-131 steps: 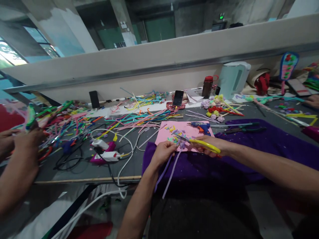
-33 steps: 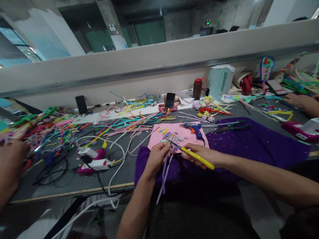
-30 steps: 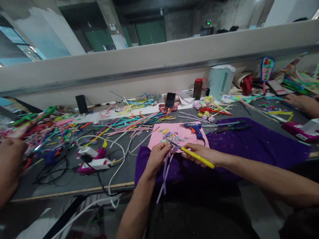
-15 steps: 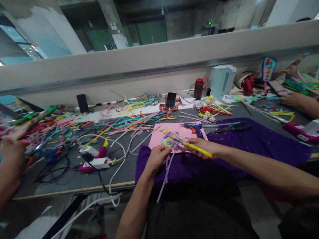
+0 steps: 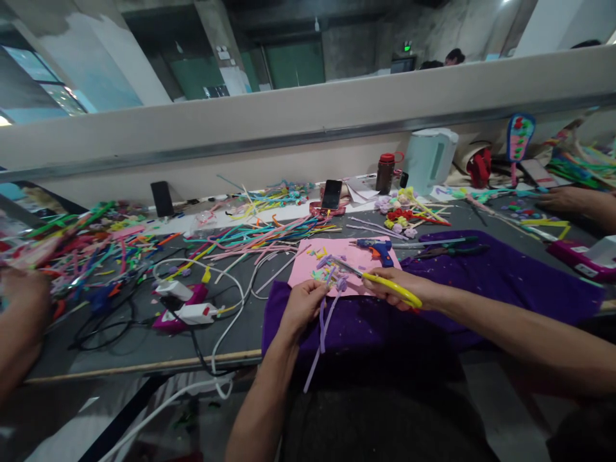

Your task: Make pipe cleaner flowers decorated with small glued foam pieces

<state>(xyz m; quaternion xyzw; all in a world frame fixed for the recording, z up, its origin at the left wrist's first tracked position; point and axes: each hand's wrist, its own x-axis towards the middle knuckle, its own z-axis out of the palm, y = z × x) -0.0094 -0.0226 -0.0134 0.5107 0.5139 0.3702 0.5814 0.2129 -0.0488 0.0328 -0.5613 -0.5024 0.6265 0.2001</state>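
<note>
My left hand point(image 5: 307, 304) pinches purple pipe cleaners point(image 5: 323, 330), whose long ends hang down over the purple cloth point(image 5: 380, 321). A small curled purple piece point(image 5: 341, 283) shows just right of its fingertips. My right hand point(image 5: 395, 289) is closed round the yellow handles of a pair of scissors point(image 5: 385, 282). The blades point left, above a pink sheet point(image 5: 353, 249) and a little apart from my left fingers. Short purple, yellow and green bits point(image 5: 319, 263) lie on the sheet. A blue glue gun point(image 5: 378, 249) rests at its upper right.
Loose pipe cleaners point(image 5: 269, 232) spread behind the sheet. Power strips point(image 5: 190, 314) with white cables lie at left. A phone point(image 5: 332, 194), a bottle point(image 5: 385, 172) and a kettle point(image 5: 430, 159) stand at the back. Other people's hands point(image 5: 22, 308) show at both edges.
My right hand has drawn the scissors slightly right and down, away from my left fingers. My left hand keeps its hold on the purple pipe cleaners.
</note>
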